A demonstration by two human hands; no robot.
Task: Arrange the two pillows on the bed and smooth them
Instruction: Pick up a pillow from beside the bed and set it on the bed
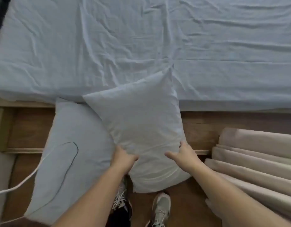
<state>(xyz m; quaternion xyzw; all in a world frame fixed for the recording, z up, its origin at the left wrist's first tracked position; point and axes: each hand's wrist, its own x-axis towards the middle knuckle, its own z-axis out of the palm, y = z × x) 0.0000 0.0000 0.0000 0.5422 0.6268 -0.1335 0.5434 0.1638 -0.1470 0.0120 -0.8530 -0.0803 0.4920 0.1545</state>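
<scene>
A white pillow [141, 126] leans with its far corner on the edge of the bed [108, 46] and its near end hanging above the floor. My left hand [123, 158] pinches its near left edge. My right hand [184, 153] presses on its near right side with the fingers spread. A second, pale blue pillow [72, 145] lies to the left, propped between the bed frame and the floor, partly under the white one. The bed wears a wrinkled pale blue sheet.
A white cable [26, 177] and a thin dark cord [71, 166] run across the blue pillow. Beige curtain folds [256, 161] hang at the right. The wooden floor [198, 131] and bed rail lie below; my shoes [161, 208] stand near the pillow.
</scene>
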